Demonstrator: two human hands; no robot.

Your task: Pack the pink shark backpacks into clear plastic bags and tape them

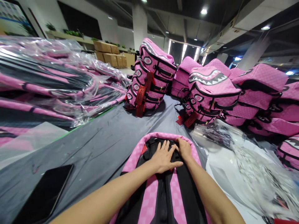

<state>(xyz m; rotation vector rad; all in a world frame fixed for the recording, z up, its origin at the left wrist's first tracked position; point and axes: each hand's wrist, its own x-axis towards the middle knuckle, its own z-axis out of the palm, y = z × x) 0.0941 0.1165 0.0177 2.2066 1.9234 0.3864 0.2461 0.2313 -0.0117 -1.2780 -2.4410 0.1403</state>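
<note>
A pink and black backpack (176,189) lies in front of me with its strap side up. My left hand (163,158) rests flat on the black back panel near the top, fingers spread. At the top right edge of the bag, my right hand (184,148) has its fingers curled around the rim by the strap buckle. What those fingers pinch is partly hidden. A small red tag (144,149) shows at the upper left of the bag.
A black phone (46,189) lies at the left on the grey table cover (98,149). Plastic-wrapped bags (42,77) are piled at left. Stacked pink backpacks (151,77) and shark-mouth ones (212,90) stand ahead. Clear plastic bags (254,168) lie at right.
</note>
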